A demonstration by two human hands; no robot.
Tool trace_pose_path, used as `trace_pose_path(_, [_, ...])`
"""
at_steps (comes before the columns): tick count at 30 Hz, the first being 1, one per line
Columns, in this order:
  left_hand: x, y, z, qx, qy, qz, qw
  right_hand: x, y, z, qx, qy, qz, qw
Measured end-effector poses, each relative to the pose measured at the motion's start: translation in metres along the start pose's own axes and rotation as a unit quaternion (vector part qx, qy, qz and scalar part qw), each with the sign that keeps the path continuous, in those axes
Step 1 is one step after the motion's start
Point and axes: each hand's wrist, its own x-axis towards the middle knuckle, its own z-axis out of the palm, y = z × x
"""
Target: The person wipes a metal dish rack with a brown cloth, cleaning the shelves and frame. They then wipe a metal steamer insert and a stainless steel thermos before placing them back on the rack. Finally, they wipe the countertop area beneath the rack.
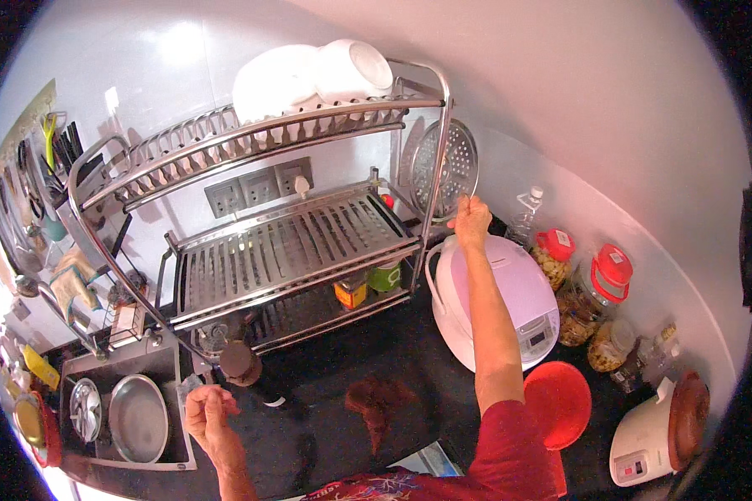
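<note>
My right arm reaches over the pale pink rice cooker (505, 275). At its end my right hand (471, 220) is closed on the lower rim of a round metal steamer plate (448, 171) full of small holes. The plate stands upright against the right end of the steel dish rack (288, 250). My left hand (213, 422) hovers over the counter by the sink, its fingers curled together. Whatever those fingers might hold is hidden. A clear, crinkled bit (190, 385) shows just behind them, close to a bottle with a brown cap (240, 364).
White bowls (355, 71) sit upside down on the rack's top tier. In the sink (184, 434) at left lies a metal pan (139, 417). Red-lidded jars (610, 271) line the right wall, near a red basin (557, 405) and a small cream cooker (643, 447).
</note>
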Motion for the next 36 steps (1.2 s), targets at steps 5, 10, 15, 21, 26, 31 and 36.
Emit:
trace_pose_path(5, [0.0,-0.002,-0.005,-0.002,0.03,0.002,1.0,0.012,0.004,-0.002,0.007,-0.045,0.002,0.999])
trace_pose_path(10, [-0.003,-0.001,-0.01,0.023,0.066,-0.01,0.997,0.022,0.01,-0.002,-0.027,-0.055,0.026,0.998])
trace_pose_path(15, [-0.002,-0.005,-0.021,0.008,0.079,-0.005,0.997,0.019,0.007,0.007,-0.011,-0.058,0.08,0.995])
trace_pose_path(21, [0.005,-0.016,-0.022,0.048,0.139,-0.032,0.989,0.032,0.052,-0.027,-0.098,0.117,0.045,0.987])
trace_pose_path(26, [0.006,-0.055,-0.052,0.085,0.072,-0.04,0.993,-0.041,-0.029,-0.01,0.146,0.167,-0.077,0.972])
trace_pose_path(31, [0.009,-0.093,-0.061,0.079,-0.044,-0.095,0.991,-0.169,-0.102,0.015,0.152,-0.123,-0.224,0.955])
trace_pose_path(36, [0.016,-0.127,-0.063,0.014,-0.159,-0.136,0.978,-0.307,-0.107,0.057,0.074,-0.485,-0.159,0.857])
